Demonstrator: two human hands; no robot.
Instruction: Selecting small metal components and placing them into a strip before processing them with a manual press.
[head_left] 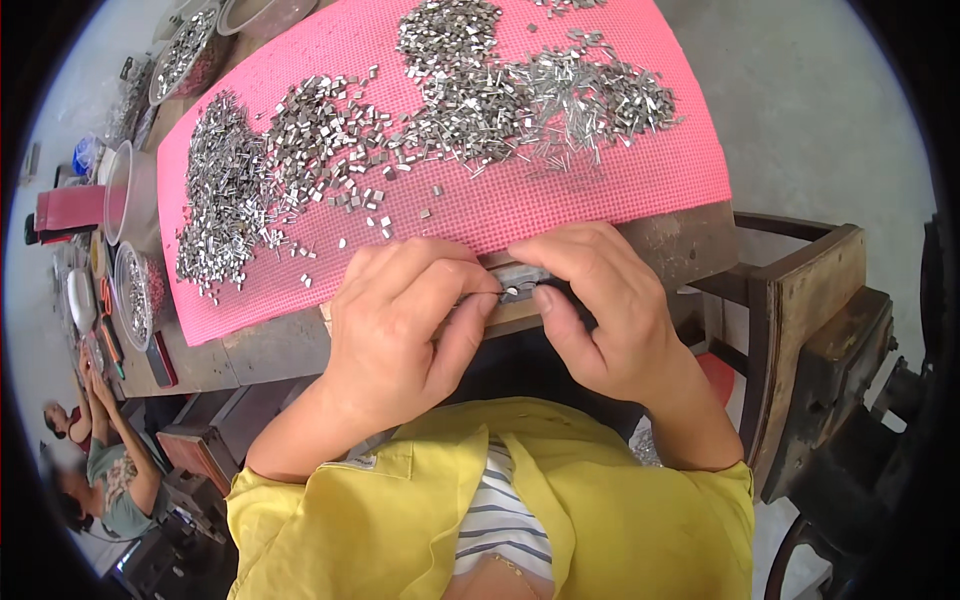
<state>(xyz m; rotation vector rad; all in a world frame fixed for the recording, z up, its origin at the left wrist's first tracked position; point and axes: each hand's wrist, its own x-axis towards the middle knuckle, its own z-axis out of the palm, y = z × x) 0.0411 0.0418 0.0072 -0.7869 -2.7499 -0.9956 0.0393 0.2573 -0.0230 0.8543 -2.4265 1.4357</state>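
In front of my chest both hands meet at the near edge of the worktable. My left hand (405,315) is closed, thumb and index fingertip pinched together. Close by, my right hand (605,315) is curled, with its thumb and forefinger around something too small to name. Between the fingertips shows a small shiny metal piece (512,291) with a thin dark line beside it. Behind it lies a greyish block (522,274), partly hidden by my fingers. Beyond my hands, a pink mesh mat (640,200) carries piles of thin metal pins (215,190) and small metal blocks (320,130).
At left stand clear plastic tubs (118,190), and a bowl of metal bits (138,295). A phone (160,360) lies on the wooden table (280,350). Two people sit at the lower left, one in a green shirt (120,490). A dark machine on a wooden stand (815,350) is at right.
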